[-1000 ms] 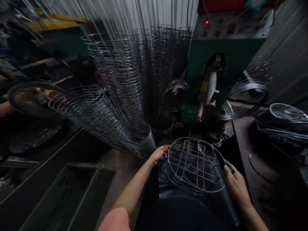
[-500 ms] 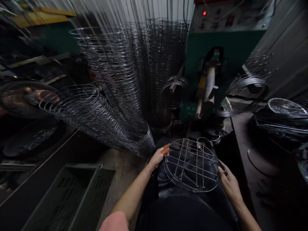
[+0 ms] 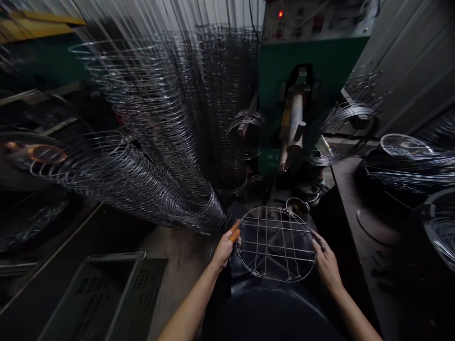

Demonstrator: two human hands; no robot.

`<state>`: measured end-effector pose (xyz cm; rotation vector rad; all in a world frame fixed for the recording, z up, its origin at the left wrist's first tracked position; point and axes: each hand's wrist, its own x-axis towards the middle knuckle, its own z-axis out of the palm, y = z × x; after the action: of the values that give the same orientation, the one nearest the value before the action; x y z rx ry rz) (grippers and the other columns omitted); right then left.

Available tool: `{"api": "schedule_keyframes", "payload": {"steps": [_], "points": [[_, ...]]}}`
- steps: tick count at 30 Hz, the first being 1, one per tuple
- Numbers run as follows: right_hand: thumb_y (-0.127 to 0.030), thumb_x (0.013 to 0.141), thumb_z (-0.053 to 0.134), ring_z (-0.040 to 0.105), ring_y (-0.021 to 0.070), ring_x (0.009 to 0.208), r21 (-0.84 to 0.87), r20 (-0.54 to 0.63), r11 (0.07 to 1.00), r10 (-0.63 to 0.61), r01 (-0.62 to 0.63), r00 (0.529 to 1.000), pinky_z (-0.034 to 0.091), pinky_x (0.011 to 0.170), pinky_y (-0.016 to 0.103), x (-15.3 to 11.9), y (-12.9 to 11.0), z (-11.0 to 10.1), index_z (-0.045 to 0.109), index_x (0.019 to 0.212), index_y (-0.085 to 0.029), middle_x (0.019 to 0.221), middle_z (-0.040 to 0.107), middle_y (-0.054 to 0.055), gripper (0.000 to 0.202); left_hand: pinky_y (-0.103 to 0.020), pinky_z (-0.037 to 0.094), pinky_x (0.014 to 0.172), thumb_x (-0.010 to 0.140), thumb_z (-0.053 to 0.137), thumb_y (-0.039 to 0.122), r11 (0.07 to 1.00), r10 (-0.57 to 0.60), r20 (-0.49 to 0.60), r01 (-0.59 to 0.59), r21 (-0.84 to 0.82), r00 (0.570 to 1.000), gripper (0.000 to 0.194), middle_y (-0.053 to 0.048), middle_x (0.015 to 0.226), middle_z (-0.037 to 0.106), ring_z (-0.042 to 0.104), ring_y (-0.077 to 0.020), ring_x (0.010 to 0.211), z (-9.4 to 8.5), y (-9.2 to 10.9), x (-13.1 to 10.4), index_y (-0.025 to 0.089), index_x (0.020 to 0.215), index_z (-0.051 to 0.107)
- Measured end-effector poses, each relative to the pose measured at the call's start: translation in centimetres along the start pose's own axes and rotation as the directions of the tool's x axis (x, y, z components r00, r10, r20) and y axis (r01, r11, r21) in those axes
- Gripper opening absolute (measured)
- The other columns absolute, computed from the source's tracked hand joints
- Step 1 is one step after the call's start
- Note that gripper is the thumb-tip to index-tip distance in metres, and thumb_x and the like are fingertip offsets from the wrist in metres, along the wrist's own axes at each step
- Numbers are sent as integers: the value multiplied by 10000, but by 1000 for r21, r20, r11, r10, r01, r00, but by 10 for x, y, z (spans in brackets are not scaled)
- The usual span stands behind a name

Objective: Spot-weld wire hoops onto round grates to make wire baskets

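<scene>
A round wire rack [image 3: 275, 246] with crossing bars is held over my dark-covered lap. My left hand [image 3: 225, 245], with orange coverings on its fingers, grips the rack's left rim. On the opposite rim, my right hand [image 3: 324, 255] has its fingers closed round the wire. Just beyond the rack's far edge lies a small metal ring [image 3: 297, 206]. Ahead stands a green machine [image 3: 316, 57] with a lit red light and a metal arm [image 3: 296, 118] that points down toward the rack.
Tall stacks of wire rings [image 3: 149, 90] lean at the left, one tilted stack [image 3: 128, 180] nearer me. A grey-green crate [image 3: 88, 293] sits lower left. Wire coils [image 3: 408, 168] lie on the right-hand surface [image 3: 351, 189], and another coil [image 3: 247, 124] hangs beside the machine.
The view has turned right, so the surroundings have shifted left. The rack has rotated slightly between my hands, and its bars now run more level. Both hands still hold it.
</scene>
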<state>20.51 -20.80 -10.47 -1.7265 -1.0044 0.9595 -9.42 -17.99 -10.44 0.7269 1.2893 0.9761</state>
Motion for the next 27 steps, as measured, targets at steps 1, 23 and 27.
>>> {"api": "schedule_keyframes", "payload": {"steps": [1,23,27], "points": [[-508,744,530,558,256,1067,-2,5,1000,-14,14,1000,423,942,379,0,-1,-2,610,1135,-202,1134,630,70,502,-177,303,493,692,640,471,1000,-2,0,2,6,1000,616,41,589,532,424,-63,512,-1,0,-1,168,1218,538],[-512,684,627,566,290,1067,-3,122,999,-38,39,992,401,963,409,19,5,-10,666,1074,-199,1074,663,63,502,-287,345,955,675,674,350,957,110,156,-147,250,982,538,-43,1169,610,520,-201,1073,-16,13,19,215,1186,574],[-513,712,607,545,278,1098,1,200,1000,-11,11,980,385,981,414,19,4,-15,620,1153,-200,1130,636,55,541,-331,304,1007,733,620,369,943,10,281,-103,318,960,567,-40,1204,571,476,-205,1127,-29,25,17,233,1267,488]]}}
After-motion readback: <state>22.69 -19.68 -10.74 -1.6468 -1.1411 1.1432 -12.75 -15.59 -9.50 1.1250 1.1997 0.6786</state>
